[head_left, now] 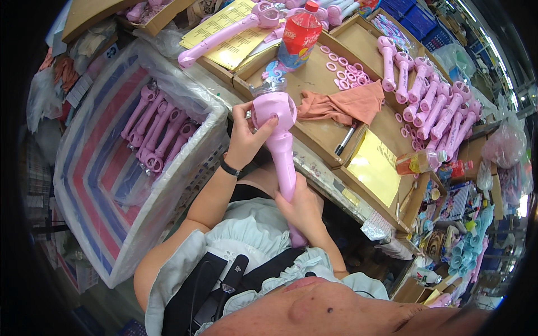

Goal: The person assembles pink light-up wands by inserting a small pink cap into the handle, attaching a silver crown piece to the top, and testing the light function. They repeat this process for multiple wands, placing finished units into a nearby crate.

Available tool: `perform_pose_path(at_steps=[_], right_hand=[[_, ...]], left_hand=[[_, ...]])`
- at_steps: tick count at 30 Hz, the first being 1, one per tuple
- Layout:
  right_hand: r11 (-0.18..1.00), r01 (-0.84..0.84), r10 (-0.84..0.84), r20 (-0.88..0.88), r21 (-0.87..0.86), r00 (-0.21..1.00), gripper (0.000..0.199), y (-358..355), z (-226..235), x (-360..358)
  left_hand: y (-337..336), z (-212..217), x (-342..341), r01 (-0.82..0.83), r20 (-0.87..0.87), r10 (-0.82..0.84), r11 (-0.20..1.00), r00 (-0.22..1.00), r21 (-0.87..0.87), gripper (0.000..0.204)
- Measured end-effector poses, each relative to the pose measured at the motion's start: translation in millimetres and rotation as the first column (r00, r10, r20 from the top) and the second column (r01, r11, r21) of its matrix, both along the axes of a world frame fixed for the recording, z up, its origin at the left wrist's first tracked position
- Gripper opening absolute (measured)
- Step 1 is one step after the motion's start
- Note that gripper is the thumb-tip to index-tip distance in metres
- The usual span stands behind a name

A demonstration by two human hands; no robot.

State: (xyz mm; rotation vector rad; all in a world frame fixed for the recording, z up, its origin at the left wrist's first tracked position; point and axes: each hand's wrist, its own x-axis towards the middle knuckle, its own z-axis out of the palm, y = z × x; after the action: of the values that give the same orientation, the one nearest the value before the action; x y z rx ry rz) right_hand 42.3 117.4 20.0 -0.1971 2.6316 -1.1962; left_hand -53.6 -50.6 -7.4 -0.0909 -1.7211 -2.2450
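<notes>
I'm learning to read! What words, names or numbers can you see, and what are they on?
I don't copy print, but it shows here:
Yellow sheets: small rows, too tiny to read.
Red bottle: pale label marks, unclear.
Pink wands at right: handle lettering, too small.
Held pink wand: none I can make out.

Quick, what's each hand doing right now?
Left hand: holding the pink wand by its wide head.
Right hand: closed around the same wand's handle.
</notes>
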Motion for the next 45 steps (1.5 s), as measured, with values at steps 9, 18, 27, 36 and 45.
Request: perform_pose_path(at_steps=[9, 18, 27, 36, 45], right_hand=[[0.97, -0.07, 0.035, -0.154, -0.232, 0.987, 0.067, -2, -3, -2], [0.995, -0.043, 0.01, -0.363, -0.085, 0.932, 0.071, -16, -11, 4], [0.963, -0.09, -0.013, -0.379, -0.254, 0.925, 0.035, 11, -8, -4], [0.811, 0.582, -0.462, -0.667, -0.052, 0.585, 0.015, 182, 8, -86], [0.892, 0.213, -0.091, -0.302, 0.4, 0.949, 0.044, 272, -35, -151]], left_hand=[[8, 8, 5, 0.323, -0.138, -0.303, 0.733, 0.943, 0.599, 0.055], [22, 3, 16, 0.25, 0.03, -0.46, 0.534, 0.887, 0.808, 0.083], [22, 10, 20, 0.258, 0.039, -0.451, 0.577, 0.892, 0.775, 0.082], [20, 5, 19, 0.216, 0.082, -0.411, 0.626, 0.908, 0.749, 0.078], [23, -4, 21, 0.207, 0.099, -0.42, 0.621, 0.902, 0.756, 0.074]])
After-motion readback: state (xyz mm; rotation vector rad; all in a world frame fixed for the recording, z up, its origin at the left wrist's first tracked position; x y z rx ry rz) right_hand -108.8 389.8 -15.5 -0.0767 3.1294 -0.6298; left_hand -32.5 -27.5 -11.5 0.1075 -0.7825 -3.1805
